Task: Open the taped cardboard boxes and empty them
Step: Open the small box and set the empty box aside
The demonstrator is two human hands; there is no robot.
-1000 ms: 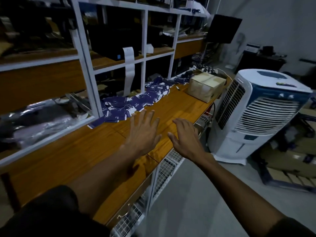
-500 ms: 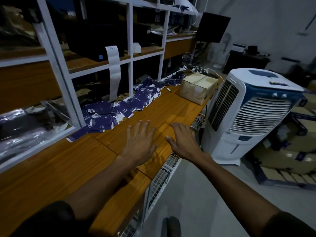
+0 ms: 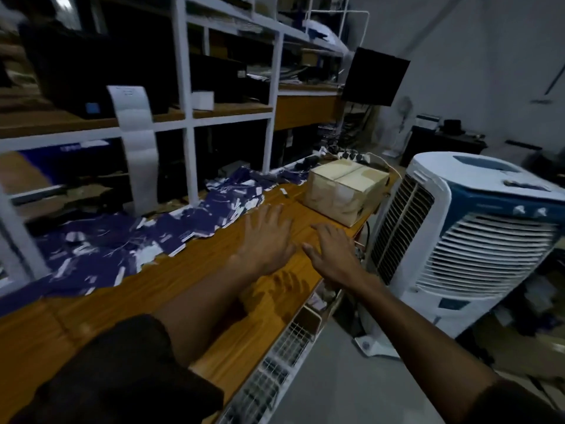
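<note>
A taped cardboard box (image 3: 345, 188) stands closed at the far end of the wooden bench (image 3: 189, 273), with tape along its top seam. My left hand (image 3: 267, 240) and my right hand (image 3: 331, 255) are both stretched out over the bench, palms down, fingers spread, holding nothing. Both hands are a short way in front of the box and apart from it. A heap of dark blue tags (image 3: 122, 243) lies on the bench to the left of my hands.
A white shelf frame (image 3: 186, 117) with dark boxes rises behind the bench. A white and blue air cooler (image 3: 464, 228) stands on the floor close to the bench's right end. Wire baskets (image 3: 275, 368) hang under the bench edge. A black monitor (image 3: 374, 76) sits farther back.
The view has moved forward along the bench, and the box is nearer. Both hands have stayed spread and empty, reaching toward the box.
</note>
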